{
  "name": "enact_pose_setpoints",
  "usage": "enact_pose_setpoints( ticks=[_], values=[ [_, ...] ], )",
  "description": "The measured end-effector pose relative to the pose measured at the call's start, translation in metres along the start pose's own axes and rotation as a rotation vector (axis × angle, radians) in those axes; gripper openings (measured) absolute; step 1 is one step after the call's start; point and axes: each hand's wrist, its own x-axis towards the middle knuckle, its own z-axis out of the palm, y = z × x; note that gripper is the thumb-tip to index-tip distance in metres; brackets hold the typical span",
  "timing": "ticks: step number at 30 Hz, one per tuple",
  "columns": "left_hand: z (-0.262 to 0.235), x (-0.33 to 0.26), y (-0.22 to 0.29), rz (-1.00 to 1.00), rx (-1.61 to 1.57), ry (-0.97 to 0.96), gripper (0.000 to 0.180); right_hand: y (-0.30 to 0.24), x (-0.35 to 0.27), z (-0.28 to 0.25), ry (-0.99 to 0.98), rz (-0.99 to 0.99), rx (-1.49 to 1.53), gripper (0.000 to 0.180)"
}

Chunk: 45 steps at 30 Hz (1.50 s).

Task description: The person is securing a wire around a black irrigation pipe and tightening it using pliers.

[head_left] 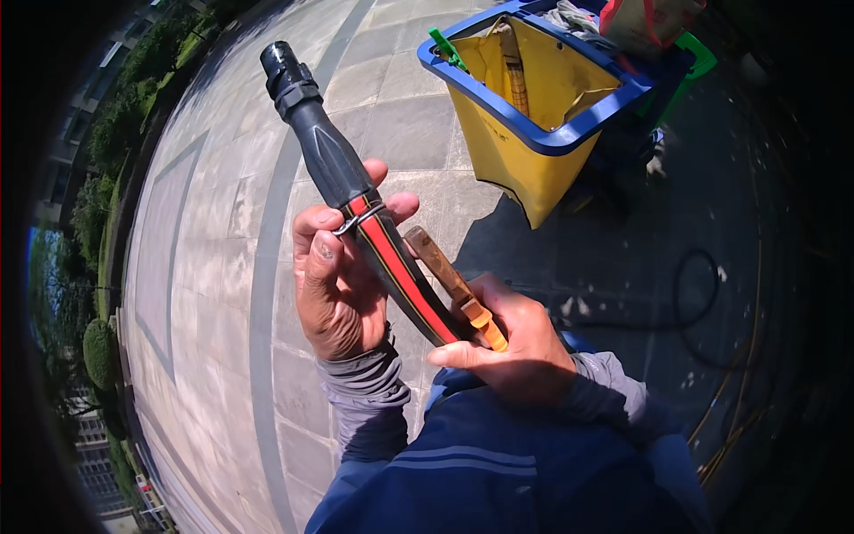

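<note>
A black hose with a red stripe edged in yellow (391, 254) runs slantwise before me, a black nozzle (322, 147) fitted on its upper end. Just below the nozzle, a metal wire ring (363, 218) goes around the hose. My left hand (336, 289) is closed around the hose from behind, thumb and fingertip at one end of the wire. Lower down, my right hand (527, 347) grips the hose with its thumb along it. That same hand also holds a narrow, rusty-brown tool with an orange end (449, 278); its exact kind is unclear.
Beyond my right hand stands a cart with a blue frame (569, 140) and yellow bag (498, 165), a stick inside. A red bag (654, 22) and grey cloth top it. Dark hose (685, 267) loops over shaded paving at right; thin poles (725, 445) lie nearby. Hedges line the left.
</note>
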Motion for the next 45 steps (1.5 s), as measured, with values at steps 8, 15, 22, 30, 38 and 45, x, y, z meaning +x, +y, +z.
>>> enact_pose_setpoints(
  ticks=[8,15,22,30,38,45],
  values=[
    [0.006,0.006,0.003,-0.094,0.07,0.021,0.019,-0.002,0.0,-0.005,0.012,0.028,-0.026,0.048],
    [0.004,0.009,-0.013,0.12,0.293,-0.026,0.022,-0.002,0.0,-0.008,0.009,0.058,0.038,0.048],
    [0.004,0.012,-0.025,0.221,0.298,0.017,0.027,-0.001,0.001,-0.011,0.022,0.023,0.025,0.048],
    [0.013,0.006,-0.025,0.258,0.335,0.1,0.026,0.0,0.002,-0.008,0.031,0.024,0.019,0.047],
    [0.014,-0.006,-0.039,0.103,0.217,0.121,0.065,-0.005,0.007,-0.023,-0.018,0.034,0.051,0.045],
    [0.029,-0.027,-0.06,-0.374,0.082,-0.076,0.086,-0.007,0.009,-0.027,0.006,-0.101,0.127,0.055]
  ],
)
